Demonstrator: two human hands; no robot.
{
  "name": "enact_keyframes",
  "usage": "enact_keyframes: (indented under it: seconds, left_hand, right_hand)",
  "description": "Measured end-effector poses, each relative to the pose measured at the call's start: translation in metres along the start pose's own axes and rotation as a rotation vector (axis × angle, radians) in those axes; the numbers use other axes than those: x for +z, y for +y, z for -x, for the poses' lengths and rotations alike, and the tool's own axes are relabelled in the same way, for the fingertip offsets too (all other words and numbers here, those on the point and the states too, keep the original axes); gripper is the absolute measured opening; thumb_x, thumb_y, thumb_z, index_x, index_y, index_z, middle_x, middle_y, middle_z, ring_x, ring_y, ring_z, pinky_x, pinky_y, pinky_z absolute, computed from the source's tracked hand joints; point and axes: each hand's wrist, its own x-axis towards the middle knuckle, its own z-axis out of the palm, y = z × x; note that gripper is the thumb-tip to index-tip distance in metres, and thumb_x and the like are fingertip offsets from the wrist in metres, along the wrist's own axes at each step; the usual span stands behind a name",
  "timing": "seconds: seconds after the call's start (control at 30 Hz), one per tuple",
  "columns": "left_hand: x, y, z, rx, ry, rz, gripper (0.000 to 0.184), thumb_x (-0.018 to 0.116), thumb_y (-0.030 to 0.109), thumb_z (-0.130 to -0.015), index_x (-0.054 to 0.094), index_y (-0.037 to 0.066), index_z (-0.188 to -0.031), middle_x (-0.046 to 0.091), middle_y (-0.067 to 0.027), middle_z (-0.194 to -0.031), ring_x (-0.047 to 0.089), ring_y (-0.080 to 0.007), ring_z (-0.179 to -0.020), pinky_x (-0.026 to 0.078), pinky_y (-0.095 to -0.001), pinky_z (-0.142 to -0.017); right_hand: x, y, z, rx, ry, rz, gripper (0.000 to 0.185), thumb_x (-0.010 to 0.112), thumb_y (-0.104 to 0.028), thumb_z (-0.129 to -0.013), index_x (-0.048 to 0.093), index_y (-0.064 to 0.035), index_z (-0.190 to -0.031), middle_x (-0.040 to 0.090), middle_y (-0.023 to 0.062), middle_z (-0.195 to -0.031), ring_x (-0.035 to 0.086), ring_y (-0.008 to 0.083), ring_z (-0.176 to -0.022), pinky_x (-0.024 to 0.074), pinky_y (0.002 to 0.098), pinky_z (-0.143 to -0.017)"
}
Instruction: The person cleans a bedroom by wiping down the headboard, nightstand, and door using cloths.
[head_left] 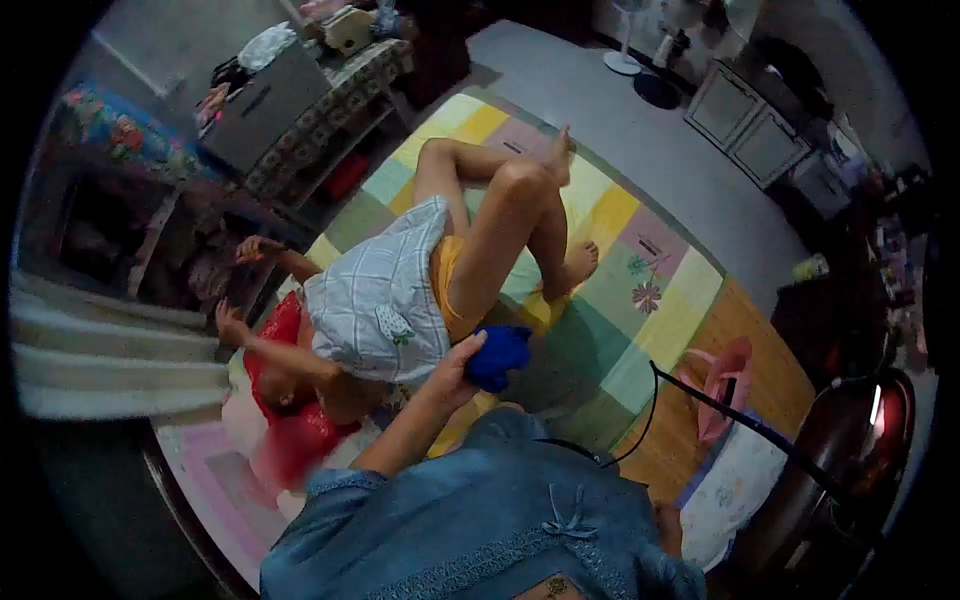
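Note:
My left hand [458, 372] reaches out over the bed, its fingers closed on a bunched dark-blue cloth [500, 358]. The cloth is beside the hip of a person lying on the bed, close to their yellow shorts [449, 285]. Over that person's belly lies a white checked cloth [375, 290] with a printed strawberry-like motif. Their red top [285, 325] shows near the pillow end, with both their hands raised and knees bent. At the lower right only a bit of my right arm [668, 525] shows; my right hand is out of sight.
A patchwork bedsheet [590, 340] covers the bed, with bare wood [765, 350] at one side. A pink bag-like item [725, 390] and a black cable or strap [740, 415] are at the right. Shelves [345, 150] and a curtain [120, 365] stand left; a cabinet [745, 125] stands far right.

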Motion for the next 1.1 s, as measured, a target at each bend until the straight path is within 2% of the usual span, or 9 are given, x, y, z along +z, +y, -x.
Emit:
enact_keyframes:
  seconds: [0.17, 0.23, 0.3, 0.33, 0.43, 0.8, 0.93, 1.0, 1.1]
  left_hand:
    - [-0.028, 0.044, 0.007, 0.052, -0.002, 0.059, 0.046, 0.055, 0.038, -0.095, 0.05, 0.005, -0.127, 0.064, -0.0114, -0.111, 0.065, -0.0228, -0.091, 0.055, -0.0355, -0.069]
    - [-0.027, 0.063, 0.015, 0.068, 0.048, 0.078, 0.045, 0.055, 0.038, -0.095, 0.051, 0.005, -0.126, 0.064, -0.0116, -0.111, 0.065, -0.0228, -0.091, 0.055, -0.035, -0.069]
    - [-0.029, 0.077, 0.02, 0.146, 0.088, 0.068, 0.043, 0.054, 0.037, -0.096, 0.053, 0.005, -0.123, 0.064, -0.0121, -0.112, 0.066, -0.0237, -0.091, 0.055, -0.0352, -0.07]
    - [-0.033, 0.082, 0.021, 0.126, 0.076, 0.049, 0.043, 0.054, 0.037, -0.096, 0.053, 0.005, -0.123, 0.064, -0.0121, -0.112, 0.066, -0.0237, -0.091, 0.055, -0.0352, -0.07]
    - [-0.053, 0.093, 0.015, 0.212, 0.059, 0.067, 0.043, 0.052, 0.037, -0.096, 0.051, 0.006, -0.126, 0.063, -0.0117, -0.117, 0.064, -0.0245, -0.098, 0.055, -0.0369, -0.072]
    - [-0.003, 0.078, -0.013, 0.267, -0.053, 0.245, 0.04, 0.047, 0.031, -0.099, 0.051, 0.003, -0.127, 0.061, -0.0142, -0.118, 0.063, -0.0259, -0.101, 0.053, -0.0384, -0.082]
    - [0.026, 0.059, -0.016, 0.4, 0.071, 0.25, 0.041, 0.046, 0.031, -0.099, 0.05, 0.003, -0.129, 0.061, -0.0142, -0.118, 0.063, -0.0258, -0.101, 0.054, -0.0387, -0.082]
    - [0.042, 0.051, -0.026, 0.438, 0.098, 0.234, 0.041, 0.046, 0.031, -0.099, 0.05, 0.003, -0.129, 0.062, -0.0135, -0.117, 0.064, -0.0251, -0.099, 0.054, -0.0382, -0.081]
    - [0.062, 0.036, -0.054, 0.469, 0.17, 0.186, 0.04, 0.047, 0.032, -0.099, 0.051, 0.005, -0.128, 0.064, -0.0109, -0.113, 0.065, -0.0225, -0.092, 0.055, -0.0354, -0.073]
  right_hand:
    - [0.012, -0.062, 0.004, -0.229, 0.05, 0.187, 0.023, 0.052, -0.026, -0.094, 0.062, -0.0056, -0.088, 0.059, 0.0088, -0.07, 0.054, 0.0228, -0.058, 0.0435, 0.035, -0.054]
    - [0.012, -0.077, -0.025, 0.085, 0.012, -0.173, 0.034, 0.055, -0.033, -0.093, 0.063, -0.0008, -0.103, 0.06, 0.011, -0.07, 0.055, 0.0245, -0.057, 0.0427, 0.0372, -0.053]
    - [0.013, -0.109, -0.031, 0.149, 0.108, -0.509, 0.027, 0.056, -0.028, -0.093, 0.063, -0.0031, -0.101, 0.06, 0.0099, -0.073, 0.055, 0.0187, -0.06, 0.0426, 0.0326, -0.053]
    - [0.013, -0.153, -0.015, 0.135, 0.177, -0.155, 0.02, 0.058, -0.024, -0.093, 0.062, -0.0042, -0.093, 0.057, 0.0071, -0.073, 0.055, 0.0146, -0.064, 0.0418, 0.0289, -0.053]
    - [0.017, -0.198, -0.011, 0.062, 0.182, -0.044, 0.021, 0.059, -0.024, -0.091, 0.061, -0.0031, -0.096, 0.058, 0.0086, -0.077, 0.056, 0.0167, -0.069, 0.0427, 0.0308, -0.058]
    - [0.012, -0.128, 0.004, 0.244, 0.005, -0.046, 0.033, 0.063, -0.022, -0.085, 0.06, 0.001, -0.109, 0.062, 0.0139, -0.093, 0.059, 0.0244, -0.086, 0.0461, 0.0377, -0.076]
    - [-0.026, -0.099, -0.046, 0.31, -0.091, -0.106, 0.039, 0.065, -0.021, -0.083, 0.059, 0.0024, -0.114, 0.064, 0.0159, -0.099, 0.06, 0.0271, -0.093, 0.0473, 0.0402, -0.082]
    - [-0.058, -0.111, -0.097, 0.25, -0.085, -0.172, 0.042, 0.066, -0.021, -0.082, 0.059, 0.0032, -0.116, 0.065, 0.0169, -0.102, 0.061, 0.0285, -0.096, 0.048, 0.0415, -0.086]
    - [-0.108, -0.184, -0.192, -0.06, 0.135, -0.228, 0.037, 0.062, -0.021, -0.085, 0.06, 0.0012, -0.115, 0.064, 0.0134, -0.094, 0.06, 0.0253, -0.087, 0.0483, 0.0379, -0.079]
